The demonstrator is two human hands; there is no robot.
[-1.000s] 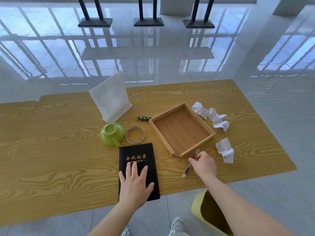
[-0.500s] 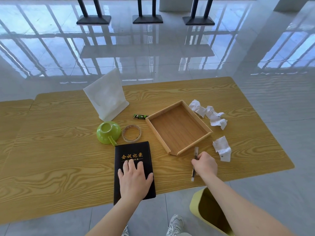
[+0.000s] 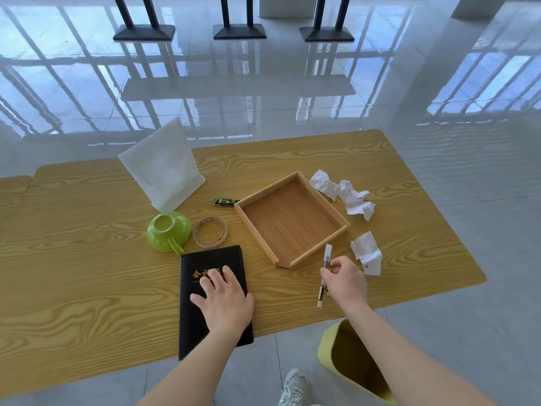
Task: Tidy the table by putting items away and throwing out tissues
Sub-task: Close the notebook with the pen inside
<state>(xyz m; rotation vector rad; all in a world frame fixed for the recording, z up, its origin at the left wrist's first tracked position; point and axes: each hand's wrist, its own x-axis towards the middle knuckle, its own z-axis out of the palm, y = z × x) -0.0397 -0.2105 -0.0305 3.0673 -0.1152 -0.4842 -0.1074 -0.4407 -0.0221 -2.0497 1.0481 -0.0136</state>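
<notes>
The table (image 3: 87, 273) is cluttered: a wooden tray (image 3: 292, 221) stands empty at centre, a black notebook (image 3: 213, 300) overhangs the near edge, and crumpled tissues (image 3: 342, 194) lie just right of the tray. The notebook is pressed flat by the left hand (image 3: 225, 303), fingers spread. A pen (image 3: 324, 273) is pinched in the right hand (image 3: 345, 281), near the tray's open corner. The pen could be dropped off the near edge if the pinch loosens. Open room is left above the tray; a yellow bin (image 3: 351, 367) waits below.
</notes>
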